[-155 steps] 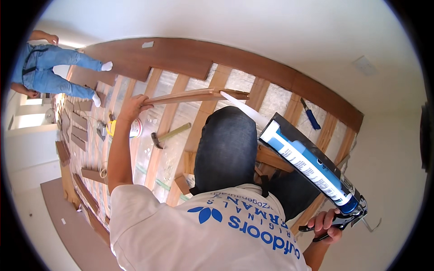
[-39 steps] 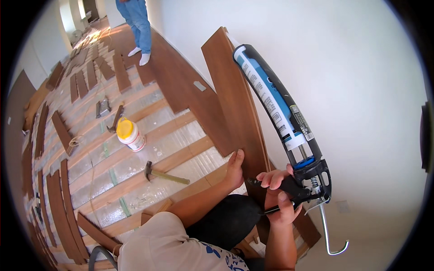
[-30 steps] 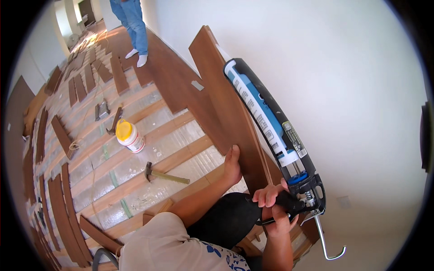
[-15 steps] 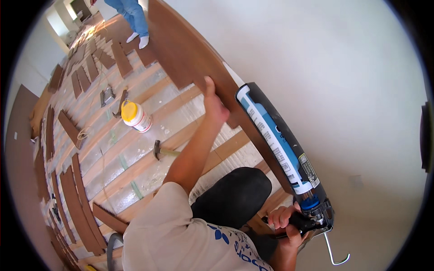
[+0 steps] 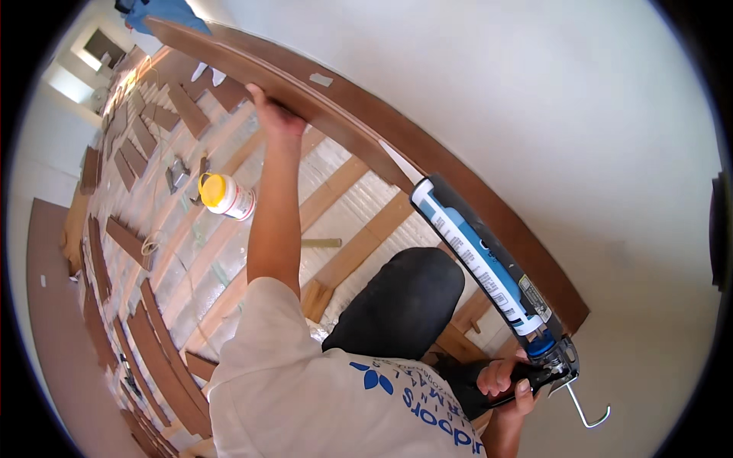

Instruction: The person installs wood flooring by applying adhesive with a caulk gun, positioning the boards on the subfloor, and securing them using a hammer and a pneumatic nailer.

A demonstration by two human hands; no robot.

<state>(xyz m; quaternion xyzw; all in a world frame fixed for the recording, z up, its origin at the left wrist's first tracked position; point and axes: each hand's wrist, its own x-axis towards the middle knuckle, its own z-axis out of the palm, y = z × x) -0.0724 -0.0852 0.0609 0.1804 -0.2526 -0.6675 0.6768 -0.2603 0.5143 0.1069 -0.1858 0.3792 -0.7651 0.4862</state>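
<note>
My left arm stretches forward, and my left hand [image 5: 281, 120] grips the lower edge of a long brown floorboard [image 5: 347, 141]. Its thumb shows; the other fingers are hidden by the board. The board is tilted up off the joists beside the wall, with a gap between it and a brown strip [image 5: 496, 229] at the wall's foot. My right hand [image 5: 505, 388] is closed round the handle of a black caulking gun [image 5: 489, 263]. The gun carries a blue and white cartridge and points forward, and a bent metal rod sticks out of its back end.
Wooden joists [image 5: 359, 244] cross a floor lined with shiny sheeting. A white tub with a yellow lid [image 5: 229, 198] stands ahead on the left. A hammer handle [image 5: 321, 243] shows beside my left arm. Loose brown planks [image 5: 156, 343] lie at left. A person in blue [image 5: 164, 15] stands beyond the board.
My left hand has moved forward and left, and the board has come up away from the wall strip. The caulking gun has shifted slightly down and right in view.
</note>
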